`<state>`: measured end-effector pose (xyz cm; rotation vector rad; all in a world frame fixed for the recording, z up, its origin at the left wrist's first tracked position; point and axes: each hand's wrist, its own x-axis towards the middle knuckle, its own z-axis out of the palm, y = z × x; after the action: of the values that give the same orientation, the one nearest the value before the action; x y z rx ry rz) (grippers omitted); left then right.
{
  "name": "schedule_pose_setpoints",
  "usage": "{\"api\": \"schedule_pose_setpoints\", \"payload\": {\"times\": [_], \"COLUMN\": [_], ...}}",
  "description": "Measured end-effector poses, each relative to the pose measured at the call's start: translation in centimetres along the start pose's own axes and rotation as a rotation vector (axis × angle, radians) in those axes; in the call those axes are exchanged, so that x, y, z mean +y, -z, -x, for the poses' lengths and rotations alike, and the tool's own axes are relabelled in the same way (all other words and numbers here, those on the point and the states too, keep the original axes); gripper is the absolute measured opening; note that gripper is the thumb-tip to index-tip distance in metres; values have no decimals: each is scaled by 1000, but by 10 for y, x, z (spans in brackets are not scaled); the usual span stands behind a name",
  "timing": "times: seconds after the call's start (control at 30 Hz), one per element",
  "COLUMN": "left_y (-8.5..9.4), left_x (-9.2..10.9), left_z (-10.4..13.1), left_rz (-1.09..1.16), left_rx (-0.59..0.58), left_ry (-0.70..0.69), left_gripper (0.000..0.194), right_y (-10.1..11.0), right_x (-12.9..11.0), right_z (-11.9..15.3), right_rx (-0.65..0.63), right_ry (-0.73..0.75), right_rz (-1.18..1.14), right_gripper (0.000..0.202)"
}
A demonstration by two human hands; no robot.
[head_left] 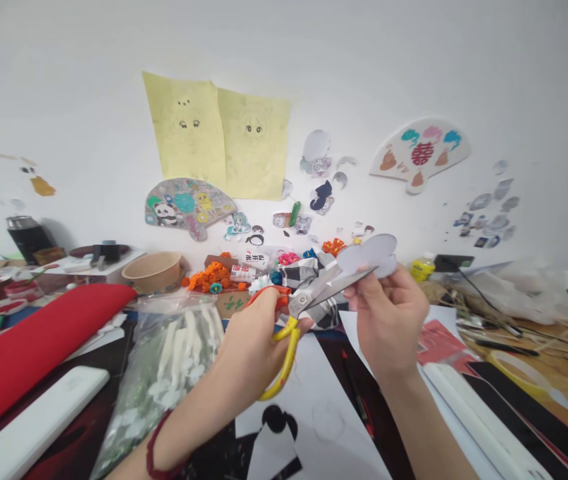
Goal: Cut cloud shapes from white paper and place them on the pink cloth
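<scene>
My left hand [259,327], with a dark red bracelet [157,450] at the wrist, is closed around scissors [300,307] that have one yellow and one orange handle. The blades point up to the right and lie against a white cloud-shaped paper piece [368,257]. That paper is pinched between the fingers of my right hand [389,310], beside the blade tips. Below both hands, a white sheet [331,413] with a faint pencil outline lies on the dark table. White and black paper cut-outs [277,437] rest on its left part.
To the left are a clear plastic bag [139,393], a red padded roll [44,353] and a white bar [39,427]. A tan bowl [151,272] and orange craft flowers [211,277] stand near the wall. A yellow tape roll [509,373] lies at right.
</scene>
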<state>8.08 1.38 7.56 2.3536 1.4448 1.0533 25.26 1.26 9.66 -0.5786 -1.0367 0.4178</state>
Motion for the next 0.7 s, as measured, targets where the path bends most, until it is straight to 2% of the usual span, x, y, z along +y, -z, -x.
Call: {"api": "schedule_pose_setpoints", "payload": {"times": [0.37, 0.7], "left_y": [3, 3], "left_x": [2, 4], "left_z": [0, 1], "left_rz": [43, 82], "left_rx": [-23, -35], "left_ry": [22, 41], "left_gripper": [30, 30], "right_y": [1, -4], "right_x": [1, 0], "right_z": [3, 4], "right_rx": [3, -5], "right_ry": [-23, -110], "right_rz": [-17, -101], "right_gripper": [18, 18]}}
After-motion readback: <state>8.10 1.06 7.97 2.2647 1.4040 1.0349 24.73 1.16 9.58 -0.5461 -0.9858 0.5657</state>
